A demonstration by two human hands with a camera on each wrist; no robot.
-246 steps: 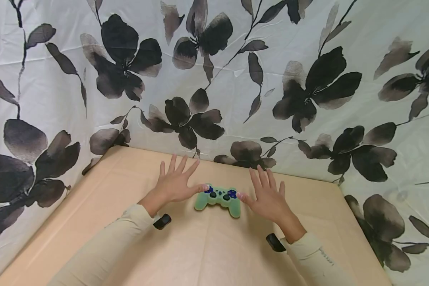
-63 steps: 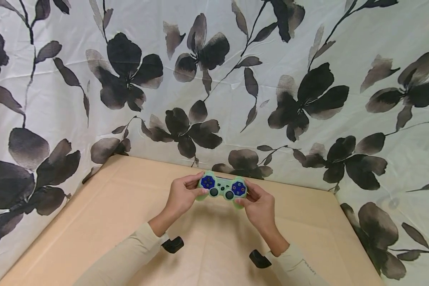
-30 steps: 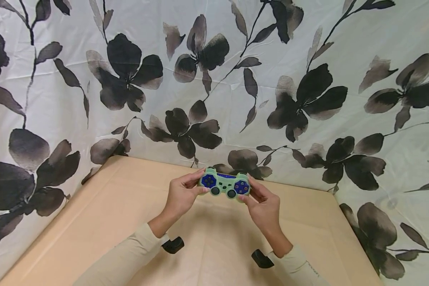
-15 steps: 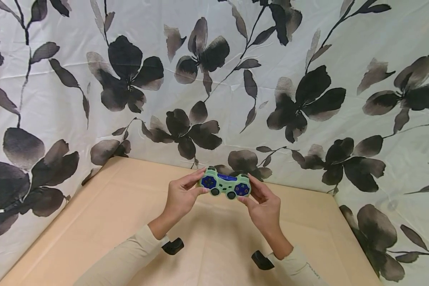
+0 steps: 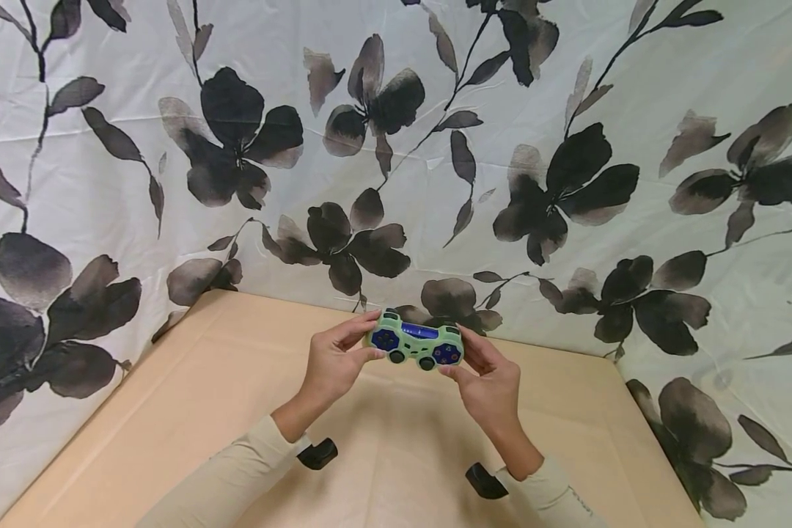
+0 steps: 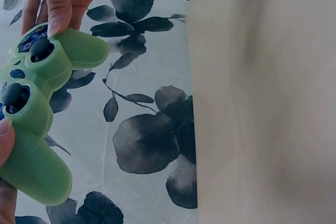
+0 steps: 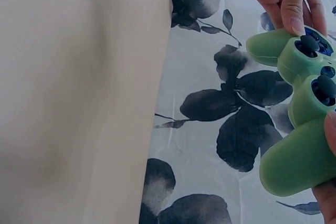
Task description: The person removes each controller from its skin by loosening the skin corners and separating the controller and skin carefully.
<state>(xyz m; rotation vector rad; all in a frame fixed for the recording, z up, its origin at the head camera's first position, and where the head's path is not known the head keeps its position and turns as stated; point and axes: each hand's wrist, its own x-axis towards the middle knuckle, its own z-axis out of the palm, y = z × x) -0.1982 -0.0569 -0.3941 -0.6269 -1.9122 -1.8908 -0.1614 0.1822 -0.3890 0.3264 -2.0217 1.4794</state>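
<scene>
A green game controller (image 5: 411, 342) is raised above the table (image 5: 204, 381), likely light, stiff and slightly slippery; its rounded handles (image 6: 39, 174) look surest to hold. Left hand (image 5: 332, 359) and right hand (image 5: 493, 381), each grip closed, pinch its ends, thumbs in front.

With the game controller (image 5: 405, 343) as clock centre, raised above the table (image 5: 383, 469), a hand could come in from 6 o'clock, between the sleeves (image 5: 224, 469). Black wrist devices (image 5: 318, 454) narrow that lane near 7 and 5. The left hand (image 5: 332, 363) blocks between 8 and 9, the right hand (image 5: 491, 380) 4. Floral cloth (image 5: 435, 242) closes off 12. Beyond both hands, room opens over the table at 9 and 3.
</scene>
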